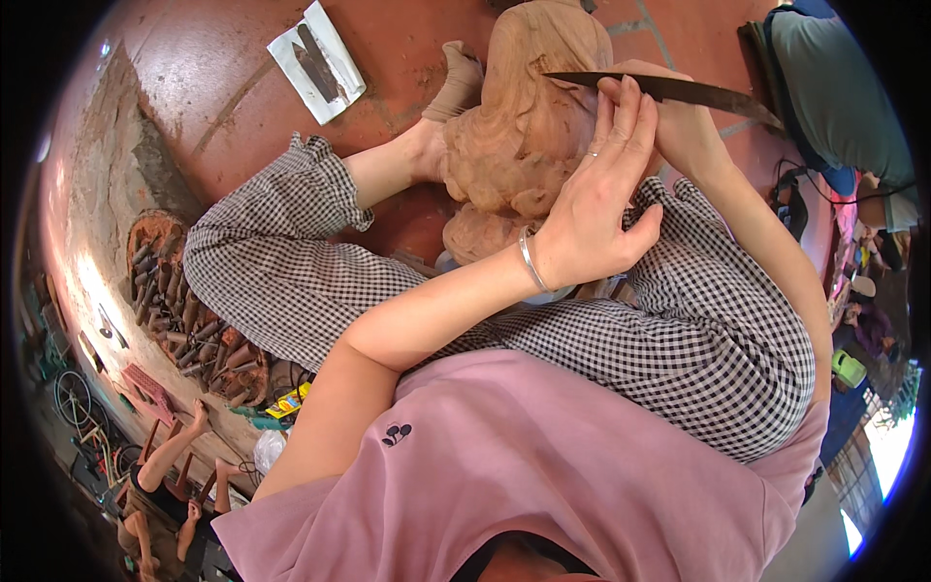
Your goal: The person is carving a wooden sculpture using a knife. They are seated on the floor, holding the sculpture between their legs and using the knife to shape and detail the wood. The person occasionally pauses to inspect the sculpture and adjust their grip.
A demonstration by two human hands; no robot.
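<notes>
A long, dark, narrow blade [713,94] with a pointed tip lies slantwise over a reddish-brown wood carving [524,116]. My right hand [679,121] is closed around the blade's middle, its fingers partly hidden behind the metal. My left hand [601,184], with a ring and a silver bracelet, reaches across with its fingers stretched out. Its fingertips meet the blade beside my right hand, while the thumb stands apart. The carving, with folds and rounded lumps cut into it, rests between my legs, against my bare left foot [456,82].
Two dark blades [318,63] lie on white paper [344,78] on the red tiled floor. At left, a hollow in a big wooden slab [107,184] holds many carving tools [194,330]. Other people sit at lower left [145,524] and upper right [834,78].
</notes>
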